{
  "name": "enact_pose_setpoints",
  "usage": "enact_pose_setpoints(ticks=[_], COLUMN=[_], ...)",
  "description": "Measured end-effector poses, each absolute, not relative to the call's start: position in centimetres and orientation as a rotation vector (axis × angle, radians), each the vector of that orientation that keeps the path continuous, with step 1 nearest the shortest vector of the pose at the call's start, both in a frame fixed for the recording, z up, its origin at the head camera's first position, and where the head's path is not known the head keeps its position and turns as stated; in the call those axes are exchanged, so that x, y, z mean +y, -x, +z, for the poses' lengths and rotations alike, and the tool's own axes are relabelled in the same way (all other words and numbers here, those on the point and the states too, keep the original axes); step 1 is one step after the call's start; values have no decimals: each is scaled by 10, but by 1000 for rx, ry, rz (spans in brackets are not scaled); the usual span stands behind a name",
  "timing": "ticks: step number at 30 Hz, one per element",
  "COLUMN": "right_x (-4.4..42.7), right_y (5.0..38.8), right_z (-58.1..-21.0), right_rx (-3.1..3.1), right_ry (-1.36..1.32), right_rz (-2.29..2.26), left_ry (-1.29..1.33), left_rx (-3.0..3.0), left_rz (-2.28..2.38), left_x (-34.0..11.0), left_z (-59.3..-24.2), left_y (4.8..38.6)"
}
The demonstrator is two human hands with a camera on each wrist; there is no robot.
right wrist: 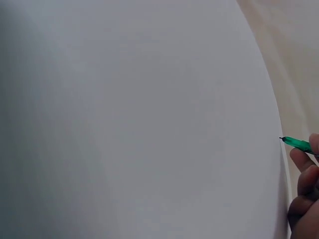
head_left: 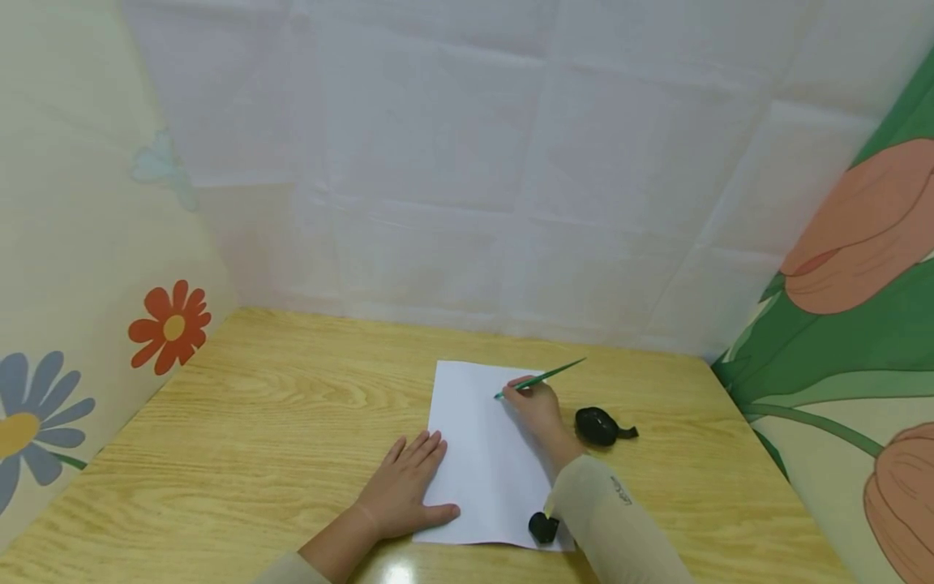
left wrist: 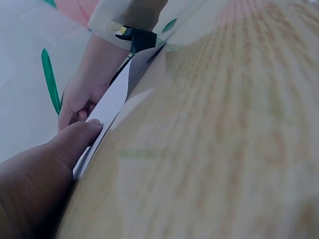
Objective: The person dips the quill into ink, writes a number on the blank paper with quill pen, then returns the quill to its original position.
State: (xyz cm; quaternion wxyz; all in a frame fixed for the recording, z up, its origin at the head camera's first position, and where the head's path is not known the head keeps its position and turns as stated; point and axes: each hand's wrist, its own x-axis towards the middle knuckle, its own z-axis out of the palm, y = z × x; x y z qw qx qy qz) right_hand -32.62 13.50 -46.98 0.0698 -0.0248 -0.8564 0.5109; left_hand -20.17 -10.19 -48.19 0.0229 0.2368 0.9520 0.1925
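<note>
green pen (head_left: 546, 375) in right hand (head_left: 540, 412), white paper (head_left: 477, 462) partly under left hand (head_left: 400, 493)

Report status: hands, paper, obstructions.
Left hand spread on left edge of white paper. Right hand pinching green pen, tip over the paper's upper part. Black object right of the paper, clear of the pen tip.

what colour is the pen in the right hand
Green; the pen in the right hand shows best in the head view.
</note>
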Motion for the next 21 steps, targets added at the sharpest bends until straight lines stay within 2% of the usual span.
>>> enact_pose_setpoints(ticks=[21], right_x=[132], right_y=[330], right_z=[-476], right_rx=[-2594], right_ry=[14], right_rz=[1505], left_ry=[-736], left_rx=[2950], left_rz=[590], left_x=[-102], left_z=[-486], left_y=[204])
